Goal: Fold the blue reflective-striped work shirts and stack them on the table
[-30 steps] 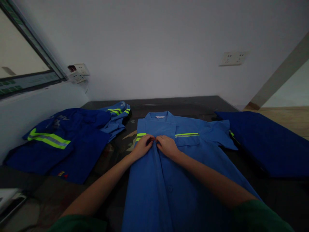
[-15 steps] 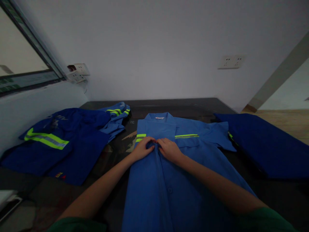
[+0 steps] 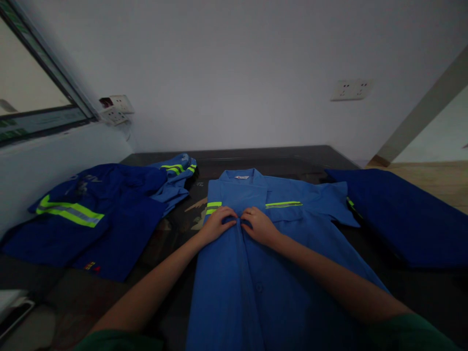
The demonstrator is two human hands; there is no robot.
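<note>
A light blue short-sleeved work shirt (image 3: 292, 263) with yellow-green reflective strips lies front up before me, collar pointing to the wall. Its left side is folded in, and one sleeve spreads out to the right. My left hand (image 3: 218, 223) pinches the front placket below the collar, fingers curled over the cloth. Just across from it, my right hand (image 3: 259, 225) grips the same placket edge between thumb and fingers. The fingertips of both hands are close together. Whatever small part lies between them is hidden. A button (image 3: 259, 286) shows lower down the front.
Dark blue garments (image 3: 120, 195) with a reflective band lie loosely on the left, a lighter blue garment (image 3: 177, 178) behind them. On the right rests a folded dark blue stack (image 3: 409, 219). The dark table (image 3: 256, 157) meets a white wall with sockets (image 3: 351, 90).
My right hand's fingers have shifted slightly right, opening a small gap from the left hand's fingertips. The left hand stays nearly in place on the placket. The view has tilted slightly.
</note>
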